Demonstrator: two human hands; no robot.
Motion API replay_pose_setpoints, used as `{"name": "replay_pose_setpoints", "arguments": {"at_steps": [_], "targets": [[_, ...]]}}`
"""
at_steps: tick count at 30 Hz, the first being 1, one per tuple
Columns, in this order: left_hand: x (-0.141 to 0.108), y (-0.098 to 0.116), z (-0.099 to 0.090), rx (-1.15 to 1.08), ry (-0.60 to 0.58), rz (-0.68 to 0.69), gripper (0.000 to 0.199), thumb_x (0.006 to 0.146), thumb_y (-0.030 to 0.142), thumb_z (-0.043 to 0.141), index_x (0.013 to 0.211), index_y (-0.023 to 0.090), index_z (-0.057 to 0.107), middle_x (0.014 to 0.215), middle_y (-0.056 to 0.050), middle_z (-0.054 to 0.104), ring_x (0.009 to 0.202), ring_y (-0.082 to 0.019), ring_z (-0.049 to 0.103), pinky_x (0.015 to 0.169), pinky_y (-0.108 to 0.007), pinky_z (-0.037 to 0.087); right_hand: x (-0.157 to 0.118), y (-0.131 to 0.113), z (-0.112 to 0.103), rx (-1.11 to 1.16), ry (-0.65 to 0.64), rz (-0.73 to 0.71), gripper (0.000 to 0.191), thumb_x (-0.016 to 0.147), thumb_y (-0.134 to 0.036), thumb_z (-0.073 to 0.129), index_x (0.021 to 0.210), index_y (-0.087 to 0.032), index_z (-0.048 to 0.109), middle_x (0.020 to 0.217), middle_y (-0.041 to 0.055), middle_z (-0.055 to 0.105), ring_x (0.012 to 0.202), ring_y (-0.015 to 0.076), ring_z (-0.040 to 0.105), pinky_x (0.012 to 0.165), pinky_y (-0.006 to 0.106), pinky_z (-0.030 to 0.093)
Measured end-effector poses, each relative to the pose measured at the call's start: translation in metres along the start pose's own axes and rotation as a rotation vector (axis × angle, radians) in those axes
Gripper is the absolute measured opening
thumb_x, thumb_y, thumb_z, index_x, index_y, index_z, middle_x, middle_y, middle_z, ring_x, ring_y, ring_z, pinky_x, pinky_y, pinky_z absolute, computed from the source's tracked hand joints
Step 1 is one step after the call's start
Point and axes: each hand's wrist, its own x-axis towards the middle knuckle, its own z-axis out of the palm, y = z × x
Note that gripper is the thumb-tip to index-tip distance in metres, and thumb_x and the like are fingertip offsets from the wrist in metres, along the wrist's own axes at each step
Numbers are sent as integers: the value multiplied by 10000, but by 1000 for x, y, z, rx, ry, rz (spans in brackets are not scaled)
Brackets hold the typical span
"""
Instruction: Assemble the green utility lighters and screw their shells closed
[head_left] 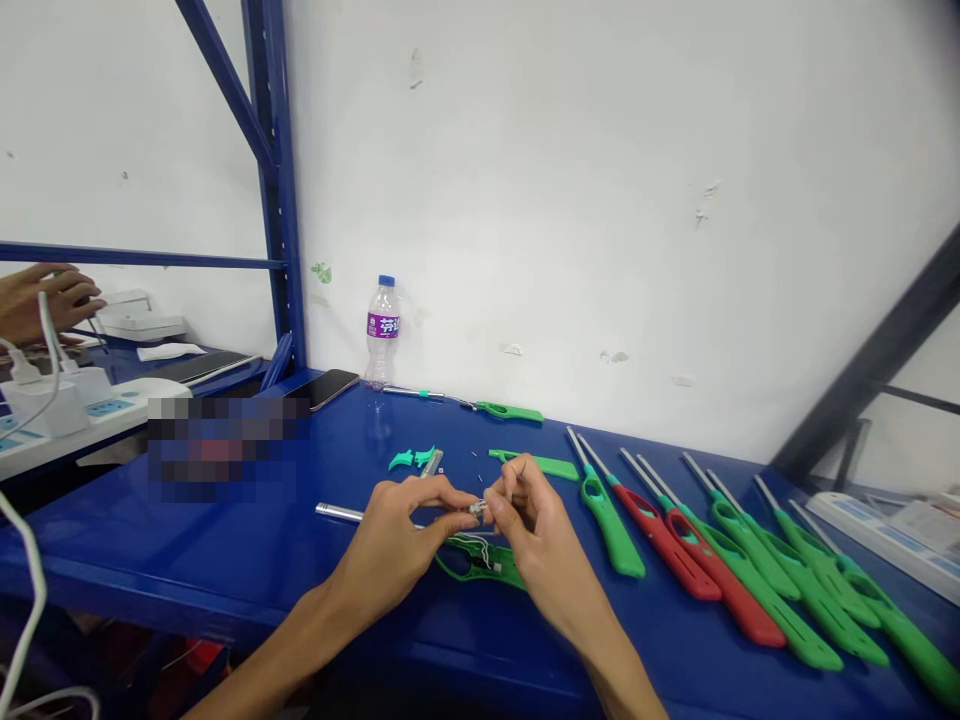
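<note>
Both hands meet over the blue table. My left hand pinches one side of a small pale metallic part between thumb and forefinger. From the right, my right hand has its fingers closed on the same part. Just below them lies an opened green lighter shell with thin white wires inside. A silver tube sticks out to the left from under my left hand. Two teal triggers lie behind my left hand, and a green handle piece is behind my right hand.
Several green and red lighters lie in a row at the right. A bottle and a phone stand and lie near the wall. Another person's hand and a power strip are at the left.
</note>
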Motion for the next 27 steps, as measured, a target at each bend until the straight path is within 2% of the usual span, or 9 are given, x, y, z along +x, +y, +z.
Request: {"name": "replay_pose_setpoints", "arguments": {"at_steps": [5, 14, 20, 27], "targets": [[0, -2, 0, 24, 29, -11, 80, 870, 252, 763, 843, 288, 829, 884, 44, 829, 843, -189, 752, 787, -281, 530, 0, 1, 4, -27, -14, -16, 302, 1052, -412, 486, 853, -269, 308, 811, -53, 431, 793, 159, 476, 738, 289, 375], [0, -6, 1, -26, 28, -58, 105, 848, 235, 753, 812, 294, 831, 865, 32, 822, 854, -211, 729, 802, -315, 535, -1, 5, 5, -75, -40, -28, 279, 1062, -355, 435, 843, -268, 285, 808, -56, 382, 764, 152, 395, 688, 290, 323], [-2, -9, 1, 4, 52, 29, 188, 849, 159, 723, 801, 300, 837, 797, 32, 805, 822, -194, 665, 756, -288, 516, -2, 7, 5, -125, -45, -38, 270, 1075, -340, 415, 848, -268, 287, 815, -56, 369, 752, 150, 367, 683, 285, 326], [-4, -15, 5, 78, 50, 87, 294, 876, 86, 676, 886, 327, 843, 816, 54, 811, 806, -197, 579, 728, -282, 503, -3, 12, 6, -229, -42, -77, 260, 1094, -304, 372, 850, -265, 290, 803, -59, 342, 701, 149, 307, 633, 278, 295]]}}
